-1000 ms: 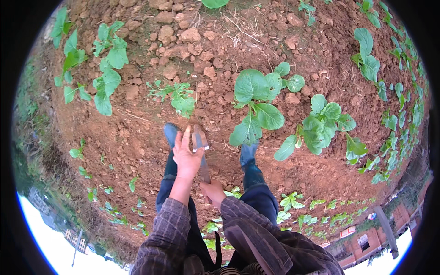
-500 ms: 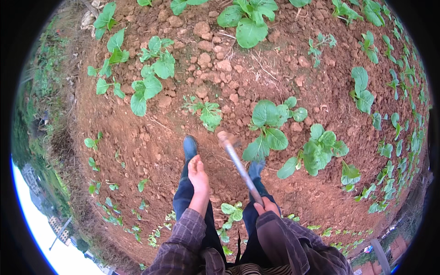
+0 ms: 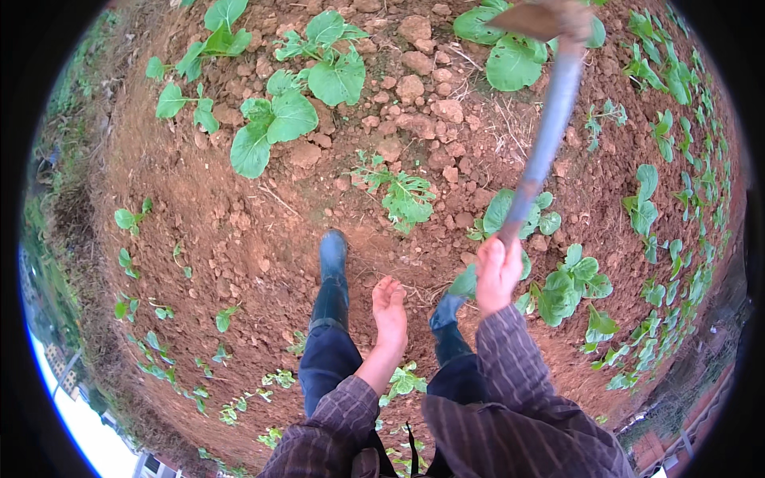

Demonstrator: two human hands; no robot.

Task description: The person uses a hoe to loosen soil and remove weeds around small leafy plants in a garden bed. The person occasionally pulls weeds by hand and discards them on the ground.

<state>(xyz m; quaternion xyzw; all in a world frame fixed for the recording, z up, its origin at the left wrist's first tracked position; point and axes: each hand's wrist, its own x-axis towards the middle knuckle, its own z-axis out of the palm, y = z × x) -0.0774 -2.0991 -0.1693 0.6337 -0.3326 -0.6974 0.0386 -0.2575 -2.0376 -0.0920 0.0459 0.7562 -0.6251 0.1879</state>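
Well, the hoe [image 3: 547,131] is all in my right hand [image 3: 497,275], fingers wrapped tight round the near part of the handle, and it slants up and away to my right. Its blade [image 3: 526,21] sits at the far end, over a leafy plant [image 3: 514,65] (it's blurred, so I can't tell whether it touches leaf, soil or neither). My left hand [image 3: 390,309] hangs between my boots in view, fingers loosely half curled, with nothing in it that I can see.

To handle this well, I'd keep the grip snug but the wrist loose, and let the blade's weight do the pulling. One hand so far from the blade gives poor control, I think; bringing the left onto the handle would steady it. The handle crosses above the greens [image 3: 498,210] by my right boot [image 3: 447,311], so a higher hold would spare them. I'd favour bare soil [image 3: 311,191], clear of stems, the ragged plant [image 3: 408,199] and my left boot [image 3: 333,255].
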